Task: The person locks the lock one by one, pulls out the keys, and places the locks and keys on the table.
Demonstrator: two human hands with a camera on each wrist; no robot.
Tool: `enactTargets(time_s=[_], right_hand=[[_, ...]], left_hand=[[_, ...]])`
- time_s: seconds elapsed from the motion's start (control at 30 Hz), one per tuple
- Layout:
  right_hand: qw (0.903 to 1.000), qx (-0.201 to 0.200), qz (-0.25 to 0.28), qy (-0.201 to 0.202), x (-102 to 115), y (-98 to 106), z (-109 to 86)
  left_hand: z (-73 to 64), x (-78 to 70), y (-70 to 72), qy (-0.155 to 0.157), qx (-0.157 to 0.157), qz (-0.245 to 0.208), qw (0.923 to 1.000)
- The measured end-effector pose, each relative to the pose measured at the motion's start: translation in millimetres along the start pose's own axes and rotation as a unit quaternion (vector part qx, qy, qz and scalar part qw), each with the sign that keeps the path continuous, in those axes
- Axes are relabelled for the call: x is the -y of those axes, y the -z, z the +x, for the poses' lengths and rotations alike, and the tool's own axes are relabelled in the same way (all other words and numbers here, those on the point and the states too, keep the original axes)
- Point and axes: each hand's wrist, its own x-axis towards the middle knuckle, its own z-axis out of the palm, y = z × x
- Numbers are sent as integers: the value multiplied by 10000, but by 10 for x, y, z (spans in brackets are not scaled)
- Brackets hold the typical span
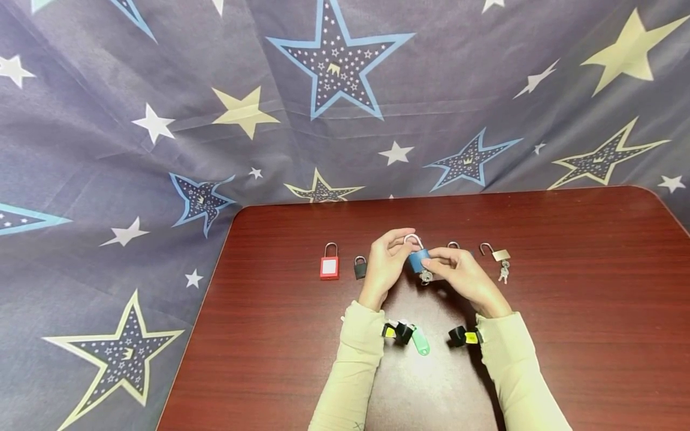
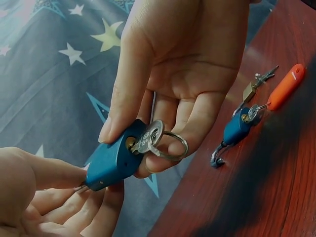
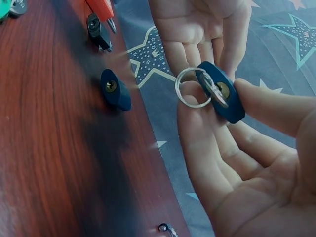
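Between my two hands is a blue padlock (image 1: 418, 261), held above the table with its silver shackle up. A key (image 2: 152, 136) sits in its keyhole, and a metal ring (image 3: 193, 88) hangs from the key. My left hand (image 1: 385, 263) pinches the padlock at its shackle end; its fingers partly hide the shackle legs, so I cannot tell whether both sit in the body. With thumb and fingers, my right hand (image 1: 463, 272) grips the body near the keyhole end.
On the table (image 1: 259, 335) lie a red padlock (image 1: 330, 268), a black padlock (image 1: 360, 269), a brass padlock (image 1: 501, 255) with keys (image 1: 504, 273), and a green key tag (image 1: 421, 342). Other blue padlocks (image 2: 237, 126) (image 3: 115, 91) lie nearby, one with an orange tag (image 2: 287, 86).
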Motion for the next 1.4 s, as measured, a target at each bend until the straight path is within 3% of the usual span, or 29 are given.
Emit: enactTargets(time_s=[0.23, 0.53, 0.67, 1.0, 1.13, 1.4], right_hand=[[9999, -114, 4, 112, -1, 2, 17], [9967, 74, 780, 231, 16, -38, 3], [9965, -48, 793, 274, 0, -66, -5], [9974, -455, 459, 323, -21, -118, -7], [9971, -586, 342, 353, -16, -109, 15], [9963, -862, 27, 49, 12, -125, 19]], left_hand=[[16, -14, 13, -112, -104, -131, 9998], [-2, -14, 12, -236, -233, 151, 9993], [-23, -4, 6, -412, -315, 556, 9971], [-35, -3, 10, -507, -382, 844, 9944], [-22, -7, -1, -532, -551, 1265, 9890], [-20, 19, -18, -780, -758, 2310, 9669]])
